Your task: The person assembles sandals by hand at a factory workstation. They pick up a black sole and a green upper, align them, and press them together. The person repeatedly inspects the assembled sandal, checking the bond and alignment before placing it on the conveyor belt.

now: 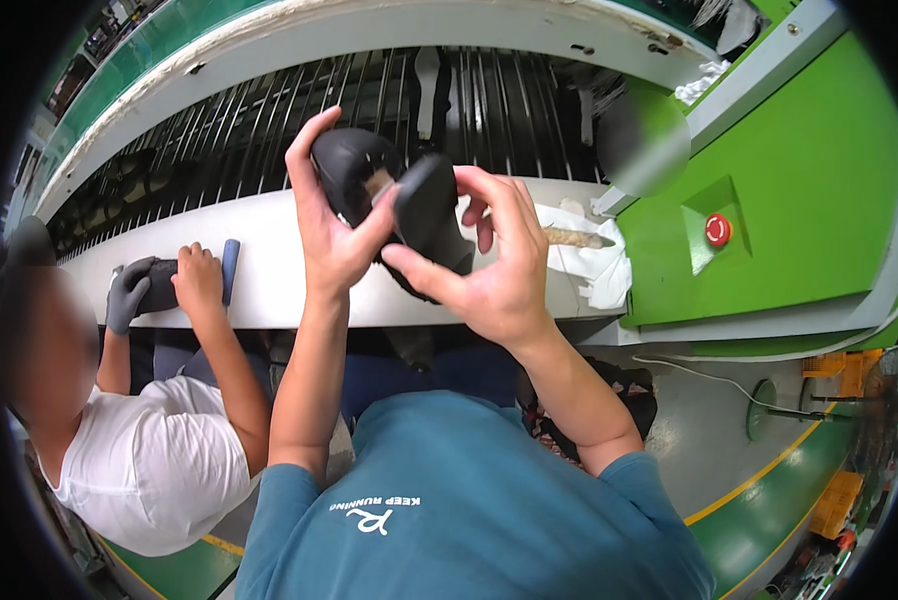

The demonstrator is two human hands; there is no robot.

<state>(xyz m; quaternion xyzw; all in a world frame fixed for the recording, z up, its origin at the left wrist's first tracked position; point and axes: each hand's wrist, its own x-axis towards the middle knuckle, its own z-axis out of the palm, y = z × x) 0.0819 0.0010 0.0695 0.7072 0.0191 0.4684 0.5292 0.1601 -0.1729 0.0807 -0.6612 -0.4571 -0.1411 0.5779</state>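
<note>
Above the white work ledge I hold a black shoe between my two hands. My left hand curls around its rounded end, with the thumb across the opening. A black sole, slightly blurred, stands tilted against the shoe on the right. My right hand grips the sole from its right side, thumb low and fingers bent behind the edge. Whether shoe and sole are joined, I cannot tell. Right of my right hand, a brown stick-like tool lies on a crumpled white cloth.
Beyond the ledge runs a rack of metal rollers, with a sole-shaped piece on it. At right stands a green machine panel with a red button. To my left, a co-worker holds a dark shoe beside a blue-handled tool.
</note>
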